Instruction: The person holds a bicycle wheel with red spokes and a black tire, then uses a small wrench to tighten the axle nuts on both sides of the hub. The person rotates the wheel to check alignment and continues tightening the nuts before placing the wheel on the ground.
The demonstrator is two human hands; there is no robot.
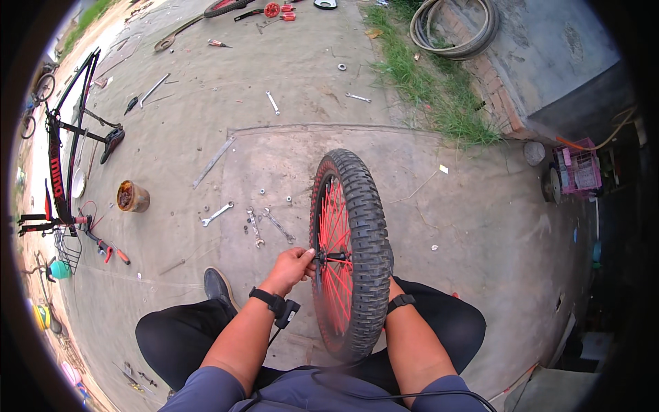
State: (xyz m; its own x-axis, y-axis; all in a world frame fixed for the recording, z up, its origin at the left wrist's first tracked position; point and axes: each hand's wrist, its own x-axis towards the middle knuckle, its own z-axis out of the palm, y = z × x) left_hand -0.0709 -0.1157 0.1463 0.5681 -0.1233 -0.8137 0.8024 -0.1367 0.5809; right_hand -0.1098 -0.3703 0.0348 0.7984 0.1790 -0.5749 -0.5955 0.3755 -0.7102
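A bicycle wheel [368, 226] with a thick knobbly black tyre and red spokes [334, 226] stands upright between my knees. At its black hub [335, 257], my left hand [295, 266] pinches the left end of the axle with thumb and fingers; a small dark part beneath the fingertips is too unclear to name. My right hand [395, 288] is on the wheel's right side, mostly hidden behind the tyre, so its fingers do not show. Left of the wheel lie several spanners, among them a combination spanner [217, 214] and a double-ended spanner [278, 225], with a few loose nuts [262, 191].
A bicycle frame [58, 151] stands at the far left, near a tub of brown grease [132, 196]. A flat metal bar [213, 162] and more tools lie on the concrete. Old tyres [456, 27] lean by grass at the back right; a pink basket [576, 167] stands at right.
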